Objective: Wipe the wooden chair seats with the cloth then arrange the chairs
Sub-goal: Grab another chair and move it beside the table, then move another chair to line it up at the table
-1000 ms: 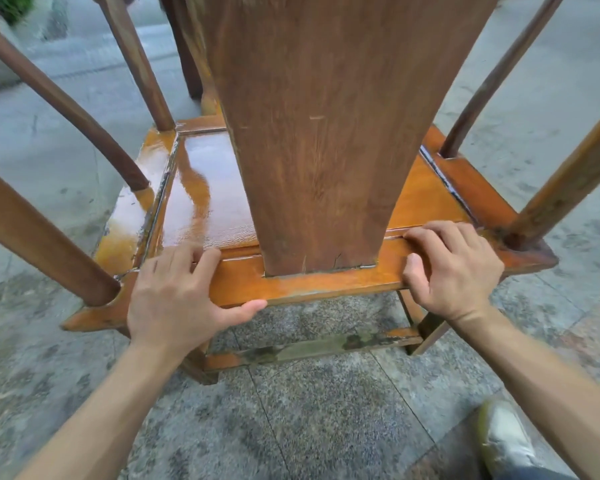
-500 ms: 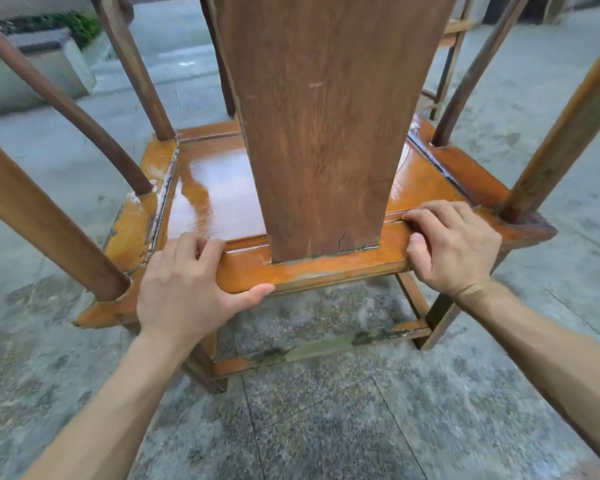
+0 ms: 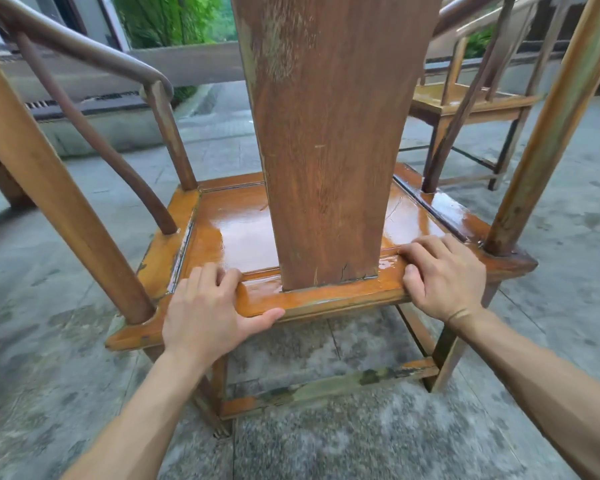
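I stand behind a wooden armchair (image 3: 326, 303) with a glossy, wet-looking orange seat (image 3: 236, 233) and a broad brown back splat (image 3: 323, 133) in the middle of the view. My left hand (image 3: 205, 313) grips the seat's rear rail left of the splat, fingers over the top and thumb along the edge. My right hand (image 3: 440, 275) grips the same rail right of the splat. No cloth is in view.
A second wooden chair (image 3: 465, 102) stands further off at the upper right. The floor (image 3: 361, 438) is grey stone paving. A low concrete wall (image 3: 94, 84) with greenery behind it runs across the back. The chair's curved arm rail (image 3: 84, 50) sweeps across the upper left.
My view has lifted, showing the second chair and the wall behind. The chair appears shifted forward over the paving. Both hands keep their grip on the rear rail.
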`<state>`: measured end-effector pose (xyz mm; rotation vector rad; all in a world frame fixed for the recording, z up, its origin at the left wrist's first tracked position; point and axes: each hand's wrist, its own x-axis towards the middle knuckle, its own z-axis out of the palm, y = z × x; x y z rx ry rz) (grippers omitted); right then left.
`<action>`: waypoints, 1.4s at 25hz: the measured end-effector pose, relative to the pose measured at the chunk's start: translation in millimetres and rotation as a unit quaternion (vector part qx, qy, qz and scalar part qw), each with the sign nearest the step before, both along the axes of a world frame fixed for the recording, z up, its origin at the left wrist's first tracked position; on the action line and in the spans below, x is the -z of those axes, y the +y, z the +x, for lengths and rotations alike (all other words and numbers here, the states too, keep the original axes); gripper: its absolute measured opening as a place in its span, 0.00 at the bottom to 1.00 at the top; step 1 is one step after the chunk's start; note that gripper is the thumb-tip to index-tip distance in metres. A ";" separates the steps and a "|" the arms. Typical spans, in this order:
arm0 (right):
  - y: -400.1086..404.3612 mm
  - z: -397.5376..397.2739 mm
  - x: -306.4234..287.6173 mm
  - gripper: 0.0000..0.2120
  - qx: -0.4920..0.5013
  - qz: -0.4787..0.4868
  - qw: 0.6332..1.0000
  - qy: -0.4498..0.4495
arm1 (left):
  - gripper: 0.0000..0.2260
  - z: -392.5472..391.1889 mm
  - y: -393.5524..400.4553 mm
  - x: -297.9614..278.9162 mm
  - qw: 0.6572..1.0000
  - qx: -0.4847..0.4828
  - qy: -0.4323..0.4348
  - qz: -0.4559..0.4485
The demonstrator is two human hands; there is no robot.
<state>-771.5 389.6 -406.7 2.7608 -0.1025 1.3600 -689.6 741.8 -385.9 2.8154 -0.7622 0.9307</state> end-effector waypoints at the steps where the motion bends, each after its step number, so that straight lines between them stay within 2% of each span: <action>1: -3.3 10.1 1.6 0.15 -0.004 -0.005 1.000 -0.001 | 0.40 5.0 -2.5 -1.1 1.000 -0.004 0.005 -0.002; 8: -18.5 62.7 2.3 0.14 -0.009 -0.014 1.000 -0.016 | 0.43 40.8 -17.0 -2.9 0.999 -0.034 0.012 -0.005; 12: -15.8 59.5 3.4 0.16 -0.001 -0.007 1.000 0.024 | 0.43 40.5 -14.0 0.0 0.999 -0.045 0.017 0.007; 16: -10.2 52.8 -6.1 0.19 0.054 -0.009 0.988 0.145 | 0.43 38.5 -15.2 -3.9 0.997 -0.058 0.031 0.033; 19: 3.2 37.5 -25.8 0.20 0.081 0.010 0.959 0.271 | 0.44 24.7 -20.3 -14.3 0.990 -0.089 0.093 0.061; 22: 24.6 2.4 -59.4 0.21 0.080 0.050 0.960 0.265 | 0.42 -9.9 -16.9 -34.9 0.983 -0.098 0.152 0.015; 26: 67.6 -51.2 -142.4 0.26 0.047 0.045 0.960 0.272 | 0.35 -64.2 18.1 -112.5 0.988 -0.051 0.143 -0.041; 29: 113.4 -90.8 -228.0 0.32 0.034 0.058 0.959 0.276 | 0.32 -104.1 55.3 -203.2 0.990 0.002 0.128 -0.066; 35: 220.7 -175.6 -429.7 0.27 -0.021 0.086 0.961 0.263 | 0.26 -183.4 148.9 -402.3 0.988 0.055 0.119 -0.076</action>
